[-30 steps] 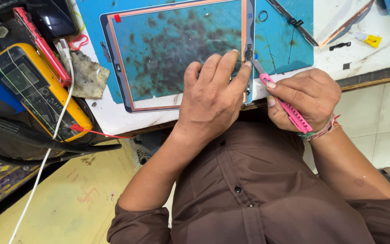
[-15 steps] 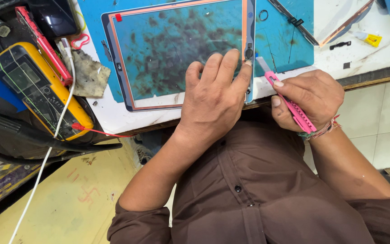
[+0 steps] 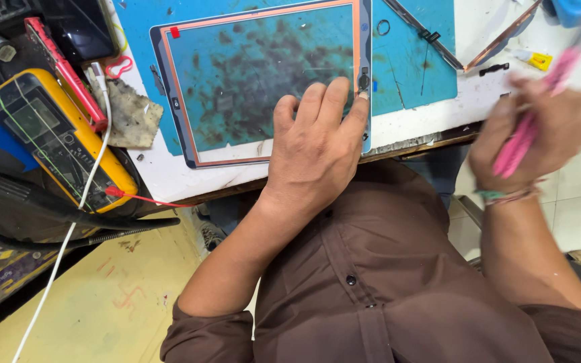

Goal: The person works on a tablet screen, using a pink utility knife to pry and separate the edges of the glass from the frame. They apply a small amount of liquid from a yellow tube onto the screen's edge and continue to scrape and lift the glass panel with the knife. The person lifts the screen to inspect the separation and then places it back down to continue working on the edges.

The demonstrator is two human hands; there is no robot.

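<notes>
A tablet glass panel (image 3: pixel 257 74) with an orange border lies on a blue mat (image 3: pixel 411 60) at the bench's near edge. My left hand (image 3: pixel 317 144) rests flat on its lower right corner, fingers spread over the glass and pressing down. My right hand (image 3: pixel 529 131) is blurred, off to the right beyond the bench edge, gripping a pink tool (image 3: pixel 526 128) that points up and away from the panel.
A yellow multimeter (image 3: pixel 58 138) with red and white leads lies at the left beside a dirty rag (image 3: pixel 129 114). Thin metal strips (image 3: pixel 425 33), a small yellow piece (image 3: pixel 539 60) and a blue container (image 3: pixel 576 10) sit at the far right of the bench.
My right hand has pulled the pink tool away from the panel's right edge and swung out to the right. My left hand stays on the glass.
</notes>
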